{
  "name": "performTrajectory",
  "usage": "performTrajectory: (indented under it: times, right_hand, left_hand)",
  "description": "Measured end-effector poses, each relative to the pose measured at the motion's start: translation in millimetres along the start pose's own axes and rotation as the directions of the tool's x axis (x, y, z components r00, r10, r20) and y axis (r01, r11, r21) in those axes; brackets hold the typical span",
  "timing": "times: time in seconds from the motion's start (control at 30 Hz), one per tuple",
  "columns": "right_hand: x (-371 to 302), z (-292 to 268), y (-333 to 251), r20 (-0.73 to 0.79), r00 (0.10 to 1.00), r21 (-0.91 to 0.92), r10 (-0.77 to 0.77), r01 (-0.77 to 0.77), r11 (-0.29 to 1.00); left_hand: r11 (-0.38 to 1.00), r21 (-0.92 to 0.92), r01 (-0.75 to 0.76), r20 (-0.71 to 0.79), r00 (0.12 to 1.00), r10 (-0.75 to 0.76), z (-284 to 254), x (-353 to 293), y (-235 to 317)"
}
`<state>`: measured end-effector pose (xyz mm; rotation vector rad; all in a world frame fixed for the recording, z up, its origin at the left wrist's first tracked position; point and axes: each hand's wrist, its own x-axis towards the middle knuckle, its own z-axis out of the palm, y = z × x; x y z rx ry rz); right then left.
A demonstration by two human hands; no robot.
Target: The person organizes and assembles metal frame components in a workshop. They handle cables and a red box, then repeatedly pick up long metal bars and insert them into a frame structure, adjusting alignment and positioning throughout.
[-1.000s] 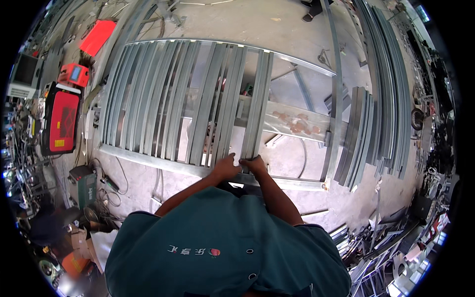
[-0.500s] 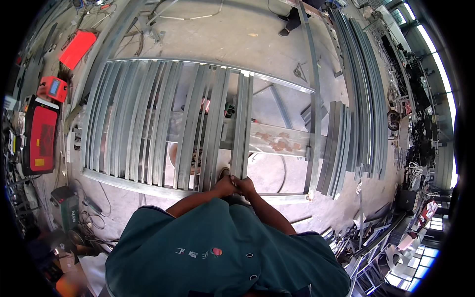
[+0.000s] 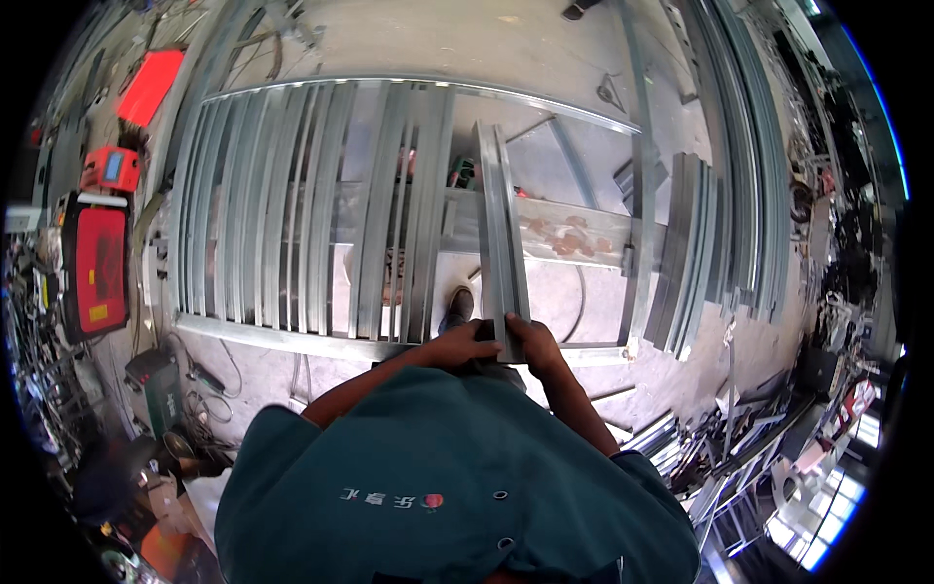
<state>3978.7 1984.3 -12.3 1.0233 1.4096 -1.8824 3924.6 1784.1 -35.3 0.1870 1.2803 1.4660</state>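
Note:
A long grey metal channel (image 3: 500,234) runs away from my body, its near end between my two hands. My left hand (image 3: 471,344) grips that end from the left, fingers curled round it. On its right edge my right hand (image 3: 535,343) is closed too. The channel's far end stops short of the far rail (image 3: 545,100) of a metal frame. To the left, several similar metal bars (image 3: 321,214) lie side by side across the frame, over its near rail (image 3: 292,341). My shoe (image 3: 459,305) shows between the bars and the channel.
Right of the frame lie stacks of long metal profiles (image 3: 681,253). A brown-stained plate (image 3: 574,236) crosses beneath the channel. On the left stand a red-and-black machine (image 3: 97,268) and a green box (image 3: 156,389) with cables. Scrap metal (image 3: 700,467) crowds the lower right.
The channel's far end has come off the far rail, and the channel now slants more, apart from the bars on the left. My hands have moved apart, one to each side of it.

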Motion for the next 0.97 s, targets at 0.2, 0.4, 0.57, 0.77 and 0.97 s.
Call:
performTrajectory:
  times: [0.2, 0.4, 0.57, 0.77, 0.97]
  right_hand:
    - [-61, -49, 39, -0.237, 0.97, -0.346, -0.056, -0.03, 0.938]
    - [-76, -125, 112, -0.316, 0.946, -0.551, -0.077, -0.116, 0.827]
    - [-47, -156, 163, -0.408, 0.907, -0.637, -0.104, -0.202, 0.744]
    - [-57, -89, 97, -0.387, 0.511, -0.898, -0.767, -0.021, 0.439]
    - [89, 48, 101, 0.015, 0.911, -0.675, -0.413, 0.314, 0.667]
  left_hand:
    - [0.848, 0.443, 0.292, -0.61, 0.791, 0.047, -41, -23, -26]
    - [0.617, 0.615, 0.492, -0.766, 0.56, 0.317, -49, -34, -49]
    - [0.613, 0.551, 0.566, -0.82, 0.504, 0.271, -53, -19, -48]
    - [0.712, 0.355, 0.606, -0.875, 0.483, 0.026, -75, -19, -69]
    - [0.65, 0.474, 0.594, -0.796, 0.605, 0.027, -106, 9, -113]
